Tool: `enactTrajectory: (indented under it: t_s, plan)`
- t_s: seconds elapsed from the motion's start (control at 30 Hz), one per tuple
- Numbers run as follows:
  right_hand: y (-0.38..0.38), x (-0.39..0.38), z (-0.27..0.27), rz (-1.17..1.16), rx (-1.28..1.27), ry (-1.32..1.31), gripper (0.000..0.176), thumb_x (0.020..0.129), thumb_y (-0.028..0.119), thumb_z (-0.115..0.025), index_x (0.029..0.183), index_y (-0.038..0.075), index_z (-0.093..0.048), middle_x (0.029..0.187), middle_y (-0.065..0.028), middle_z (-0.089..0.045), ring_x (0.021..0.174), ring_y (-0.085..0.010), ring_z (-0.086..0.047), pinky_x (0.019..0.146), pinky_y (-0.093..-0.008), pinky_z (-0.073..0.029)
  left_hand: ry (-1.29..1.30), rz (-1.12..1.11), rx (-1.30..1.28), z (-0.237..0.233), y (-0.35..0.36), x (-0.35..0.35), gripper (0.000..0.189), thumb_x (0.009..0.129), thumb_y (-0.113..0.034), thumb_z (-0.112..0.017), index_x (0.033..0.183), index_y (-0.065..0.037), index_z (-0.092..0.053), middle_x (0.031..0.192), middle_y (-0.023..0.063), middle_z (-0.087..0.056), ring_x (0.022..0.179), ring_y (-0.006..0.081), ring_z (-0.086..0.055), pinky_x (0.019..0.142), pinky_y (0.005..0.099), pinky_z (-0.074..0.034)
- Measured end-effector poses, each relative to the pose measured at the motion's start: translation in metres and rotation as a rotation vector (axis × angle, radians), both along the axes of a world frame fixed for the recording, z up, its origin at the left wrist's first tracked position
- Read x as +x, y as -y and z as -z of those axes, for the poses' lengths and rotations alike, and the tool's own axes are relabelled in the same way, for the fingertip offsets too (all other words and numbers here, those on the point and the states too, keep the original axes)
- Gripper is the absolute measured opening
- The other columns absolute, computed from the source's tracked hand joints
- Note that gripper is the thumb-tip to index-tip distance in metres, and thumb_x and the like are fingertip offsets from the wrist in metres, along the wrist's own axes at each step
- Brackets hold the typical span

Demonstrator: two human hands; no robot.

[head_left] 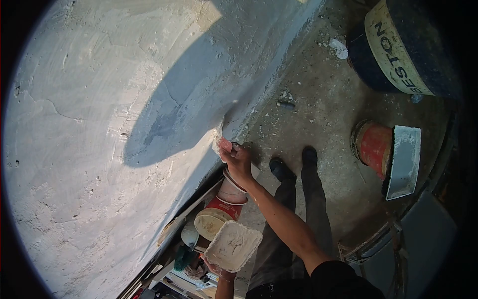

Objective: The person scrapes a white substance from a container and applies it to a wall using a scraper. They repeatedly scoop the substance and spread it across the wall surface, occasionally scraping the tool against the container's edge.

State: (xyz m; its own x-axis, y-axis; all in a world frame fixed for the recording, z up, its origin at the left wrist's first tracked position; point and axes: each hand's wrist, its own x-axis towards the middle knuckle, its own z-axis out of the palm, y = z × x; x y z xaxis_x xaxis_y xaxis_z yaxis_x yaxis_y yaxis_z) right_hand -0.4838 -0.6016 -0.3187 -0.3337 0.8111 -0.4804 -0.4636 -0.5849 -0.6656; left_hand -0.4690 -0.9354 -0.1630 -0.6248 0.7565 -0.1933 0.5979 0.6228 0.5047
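My right hand is stretched out to the plastered wall and grips a small flat tool with a pinkish handle, its edge pressed against the wall's lower part beside the shadow. My left hand is low in the view, mostly hidden under a square white tray smeared with plaster, which it holds up from below. My legs and dark shoes stand on the concrete floor next to the wall.
Red and white buckets stand at the wall's foot under my right arm. A red bucket with a white tray leaning on it is at the right. A large dark drum stands at the upper right. Debris litters the floor.
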Motion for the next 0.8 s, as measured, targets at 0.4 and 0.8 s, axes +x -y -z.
enactTrajectory:
  t_s: [0.4,0.8]
  plan:
    - [0.001,0.020,0.029,0.322,-0.147,0.088,0.017,0.088,0.006,-0.062,0.103,-0.002,-0.062,0.089,-0.0051,-0.066,0.080,-0.0111,-0.062,0.072,-0.0250,-0.049,0.065,-0.047,0.009,-0.001,0.001,-0.001,0.073,0.092,-0.064,-0.032,0.143,-0.012,-0.031,0.143,0.0153,-0.040,0.126,0.0344,-0.046,0.107,0.0551,-0.033]
    - [-0.016,-0.026,0.058,-0.009,0.207,0.487,0.015,0.084,0.011,-0.065,0.090,-0.002,-0.062,0.077,-0.0139,-0.068,0.074,-0.0213,-0.068,0.068,-0.0324,-0.050,0.162,-0.112,0.031,-0.002,0.004,-0.001,0.073,0.091,-0.064,-0.031,0.143,-0.012,-0.032,0.143,0.0154,-0.040,0.126,0.0349,-0.046,0.107,0.0553,-0.034]
